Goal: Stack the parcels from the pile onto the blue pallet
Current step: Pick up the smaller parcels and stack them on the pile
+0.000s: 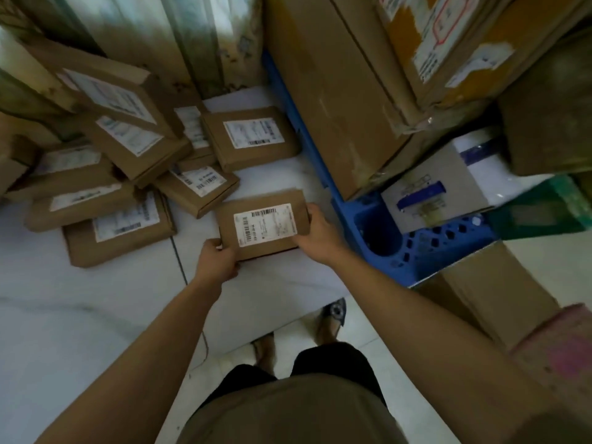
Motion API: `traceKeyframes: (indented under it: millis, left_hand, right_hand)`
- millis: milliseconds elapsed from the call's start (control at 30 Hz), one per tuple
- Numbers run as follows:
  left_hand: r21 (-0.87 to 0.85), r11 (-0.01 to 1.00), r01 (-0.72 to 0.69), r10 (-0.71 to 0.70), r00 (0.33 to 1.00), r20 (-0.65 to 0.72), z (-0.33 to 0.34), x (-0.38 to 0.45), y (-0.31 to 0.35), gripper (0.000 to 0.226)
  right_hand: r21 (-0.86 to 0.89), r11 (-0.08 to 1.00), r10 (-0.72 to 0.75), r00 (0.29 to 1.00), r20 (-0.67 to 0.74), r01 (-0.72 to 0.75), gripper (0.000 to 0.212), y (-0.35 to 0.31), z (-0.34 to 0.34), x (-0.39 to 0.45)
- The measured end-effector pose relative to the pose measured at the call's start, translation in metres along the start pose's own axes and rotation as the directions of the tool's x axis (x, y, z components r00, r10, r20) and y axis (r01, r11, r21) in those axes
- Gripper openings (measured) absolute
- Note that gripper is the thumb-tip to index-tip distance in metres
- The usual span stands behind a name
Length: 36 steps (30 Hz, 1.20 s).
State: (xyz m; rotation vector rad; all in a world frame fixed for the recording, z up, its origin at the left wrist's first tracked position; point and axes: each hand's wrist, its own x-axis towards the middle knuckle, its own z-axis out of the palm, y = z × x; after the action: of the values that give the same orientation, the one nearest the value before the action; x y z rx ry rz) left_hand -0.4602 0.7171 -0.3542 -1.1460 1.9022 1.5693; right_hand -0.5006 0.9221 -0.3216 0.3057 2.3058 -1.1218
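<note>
1 flat brown cardboard parcel with a white barcoded label [262, 224] is held above the white floor [80, 315], between the pile and the pallet. Its near-left corner is gripped by the left hand [217, 262], the thumb on top and the fingers curled underneath. Its right end is clasped by the right hand [318, 233], the fingers wrapped over the edge. The label faces up and the parcel is tilted slightly.

To the left, a pile of flat brown cardboard parcels [128, 174] is seen on the floor against a pale corrugated wall [144, 33]. About 9 can be counted, though the view is blurred and some are overlapped; each visible top carries 1 white label. The upper ones lean at angles on the lower ones, and 1 lies apart at the far edge of the pile, near the pallet.

To the right, 1 blue plastic pallet with a perforated deck [426, 251] is loaded with goods. At its far-left corner 1 tall brown carton [336, 100] stands, with 1 taped carton bearing white labels [448, 43] leaning above it. 1 grey and white box with blue print [429, 190] rests on the deck just behind the bare near corner. 1 plain brown carton [490, 293] sits on the floor beside the pallet's near edge.

Below, 2 feet in dark sandals [333, 318] are visible on pale tiles.
</note>
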Motion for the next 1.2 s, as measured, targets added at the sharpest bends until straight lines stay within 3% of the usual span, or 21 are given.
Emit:
traceKeyframes:
  millis: [200,400,667,733,833,1000,1200]
  left_hand:
    - [-0.027,0.995,-0.096,0.097,0.995,0.038,-0.016,-0.009,-0.002,0.050]
    - [-0.113,0.963,-0.244,0.253,0.965,0.074,-0.030,-0.021,0.003,0.050]
    - [-0.239,0.884,-0.403,0.429,0.900,0.071,-0.050,-0.046,0.008,0.046]
    - [-0.271,0.849,-0.455,0.486,0.872,0.061,-0.057,-0.054,0.014,0.044]
    - [-0.283,0.785,-0.551,0.583,0.811,0.041,-0.067,-0.068,0.030,0.044]
    - [-0.261,0.617,-0.743,0.764,0.645,-0.028,-0.083,-0.112,0.067,0.038]
    - [-0.191,0.374,-0.908,0.915,0.395,-0.086,-0.085,-0.184,0.108,0.056]
  right_hand:
    - [0.054,0.999,0.010,0.992,-0.124,-0.004,0.061,0.004,-0.007,-0.018]
    - [0.017,0.998,-0.051,0.982,-0.181,0.055,0.077,0.005,-0.003,-0.033]
    - [0.146,0.979,-0.081,0.932,-0.353,0.141,0.055,0.002,-0.009,-0.052]
    - [0.162,0.967,-0.125,0.919,-0.373,0.197,0.060,-0.002,-0.014,-0.058]
    - [0.174,0.943,-0.206,0.909,-0.362,0.283,0.077,-0.016,-0.028,-0.070]
    - [0.216,0.867,-0.332,0.844,-0.421,0.448,0.070,-0.057,-0.063,-0.105]
    - [0.186,0.702,-0.464,0.639,-0.613,0.688,0.057,-0.098,-0.127,-0.180]
